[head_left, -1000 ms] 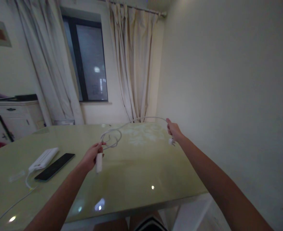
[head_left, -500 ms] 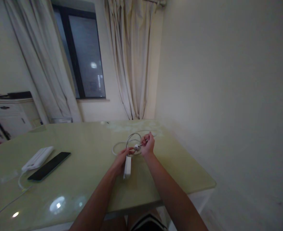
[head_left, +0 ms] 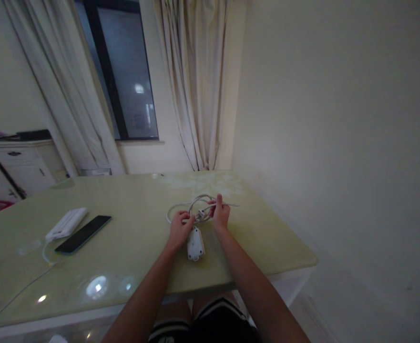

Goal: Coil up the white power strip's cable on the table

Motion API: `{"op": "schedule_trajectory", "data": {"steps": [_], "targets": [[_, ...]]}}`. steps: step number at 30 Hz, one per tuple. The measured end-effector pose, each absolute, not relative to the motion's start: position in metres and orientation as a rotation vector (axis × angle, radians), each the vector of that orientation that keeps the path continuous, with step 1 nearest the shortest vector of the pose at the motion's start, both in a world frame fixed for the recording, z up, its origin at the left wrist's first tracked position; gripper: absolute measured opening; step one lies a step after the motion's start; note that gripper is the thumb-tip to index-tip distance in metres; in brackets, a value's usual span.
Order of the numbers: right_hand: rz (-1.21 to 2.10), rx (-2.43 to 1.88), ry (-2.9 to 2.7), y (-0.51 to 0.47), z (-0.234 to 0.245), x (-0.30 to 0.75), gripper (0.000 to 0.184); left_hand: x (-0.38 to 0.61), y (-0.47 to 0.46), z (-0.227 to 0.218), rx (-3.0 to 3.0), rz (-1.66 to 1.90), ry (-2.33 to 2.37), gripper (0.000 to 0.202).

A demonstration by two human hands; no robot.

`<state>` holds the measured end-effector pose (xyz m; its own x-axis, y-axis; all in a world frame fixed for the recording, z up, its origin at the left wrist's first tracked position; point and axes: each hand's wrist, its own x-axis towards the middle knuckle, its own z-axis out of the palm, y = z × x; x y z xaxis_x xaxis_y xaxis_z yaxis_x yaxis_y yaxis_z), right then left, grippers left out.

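A small white power strip [head_left: 195, 243] lies flat on the pale green glass table [head_left: 131, 257], its white cord [head_left: 181, 209] coiled in loops just beyond it. My left hand [head_left: 179, 229] is closed on the cord at the strip's far end. My right hand [head_left: 220, 215] pinches the coil and the plug end [head_left: 199, 215], with its forefinger raised. Both hands sit close together over the coil.
A white power bank [head_left: 66, 223] with a thin cable and a black phone [head_left: 83, 233] lie at the table's left. A white cabinet [head_left: 13, 166] stands at far left, curtains [head_left: 195, 81] and a dark window [head_left: 124, 71] behind. A wall runs along the right.
A second ago my arms were spread, stretching the cord in the air. The hands came together, the cord gathered into loops, and the power strip now lies flat on the table.
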<state>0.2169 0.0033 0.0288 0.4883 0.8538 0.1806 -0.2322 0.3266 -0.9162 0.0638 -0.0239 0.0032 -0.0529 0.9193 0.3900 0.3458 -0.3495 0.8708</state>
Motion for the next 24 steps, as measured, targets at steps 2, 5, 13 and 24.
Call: {"op": "schedule_trajectory", "data": {"steps": [2,5,13,24], "targets": [[0.793,-0.960,-0.733,0.005,0.029,0.219,0.068,0.064,-0.023,0.004,1.668,1.423,1.304,0.042],[0.810,-0.921,-0.770,0.008,0.027,0.219,0.061,0.061,-0.023,0.007,1.686,1.409,1.280,0.047],[1.015,-0.959,-0.910,0.005,0.020,0.208,0.045,0.058,-0.023,0.009,1.716,1.394,1.345,0.054],[1.061,-0.996,-1.024,0.002,0.018,0.199,0.050,0.060,-0.018,0.002,1.747,1.426,1.393,0.036]]}}
